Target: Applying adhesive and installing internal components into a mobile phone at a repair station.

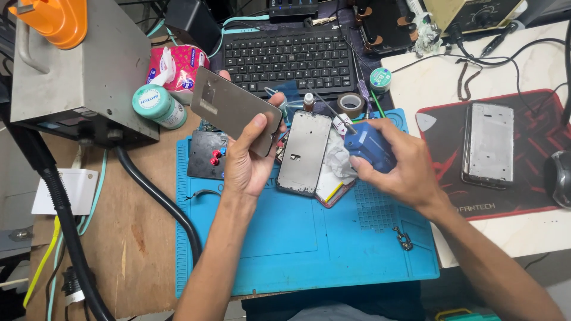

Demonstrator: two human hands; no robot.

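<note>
Above the blue mat (309, 249) near the counter's front edge, the left hand (247, 160) grips a grey phone back panel (235, 110) tilted, a phone frame (304, 153) lies between the hands, and the right hand (398, 163) clasps a small blue bottle (367, 147) beside it.

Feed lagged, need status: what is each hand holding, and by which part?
Left hand grips the grey phone panel by its lower end; right hand wraps the blue bottle around its body.

Phone frame (304, 151) on mat (309, 244) — keyboard (288, 56) behind.
</note>
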